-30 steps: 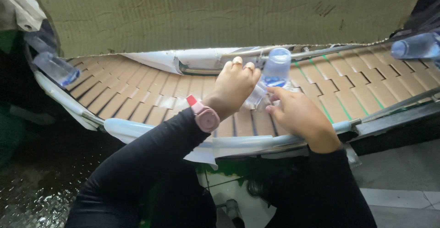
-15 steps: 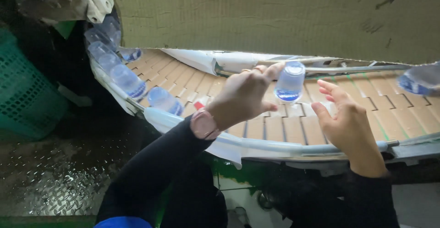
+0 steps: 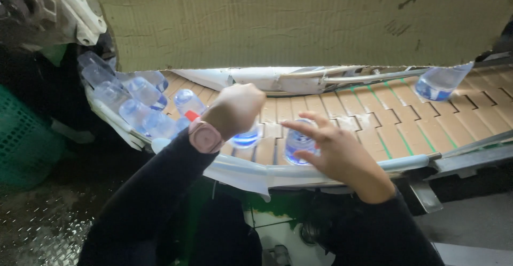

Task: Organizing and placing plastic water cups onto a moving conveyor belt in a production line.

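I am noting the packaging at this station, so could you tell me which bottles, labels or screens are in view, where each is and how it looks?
Bottle under left hand: clear, blue base, on the slatted conveyor.
Bottle at right hand: clear, blue-tinted, upright.
Bottle cluster: clear, crowded at the conveyor's left bend.
Lone bottle: clear, blue band, far right.
Cardboard sheet: brown, behind.
Wrist device: pink; no display visible.

The light is dim and uneven, brightest on the cardboard sheet (image 3: 299,20) above the left hand (image 3: 235,108) and on the slatted belt (image 3: 374,116) beyond the right hand (image 3: 334,148). Below both hands the scene sinks into deep shadow. Left of the left hand the clear bottles (image 3: 144,105) look soft and smeared. Straight lines bow toward the frame edges.
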